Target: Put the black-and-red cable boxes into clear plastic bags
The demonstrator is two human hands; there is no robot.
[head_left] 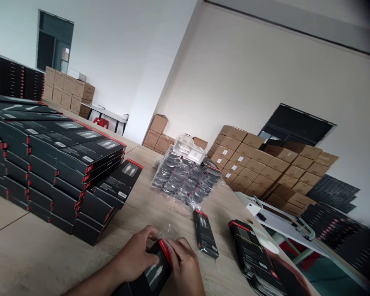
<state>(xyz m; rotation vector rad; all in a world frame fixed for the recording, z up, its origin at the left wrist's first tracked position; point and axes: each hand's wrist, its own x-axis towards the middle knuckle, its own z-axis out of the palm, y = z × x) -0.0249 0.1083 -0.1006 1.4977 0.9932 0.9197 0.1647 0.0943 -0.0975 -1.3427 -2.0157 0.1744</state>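
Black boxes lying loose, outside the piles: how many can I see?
3. The held box sits between left hand and right hand; the flat box lies right of them; the leaning box rests against the big stack. Piles may hide more.

Left hand (pixel 137 255) beside right hand (pixel 186 265)

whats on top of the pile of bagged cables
A clear bag of white parts lies on top of the pile of bagged cables, toward its far end. The cable bags beneath it are covered, and the white parts are too small to identify.
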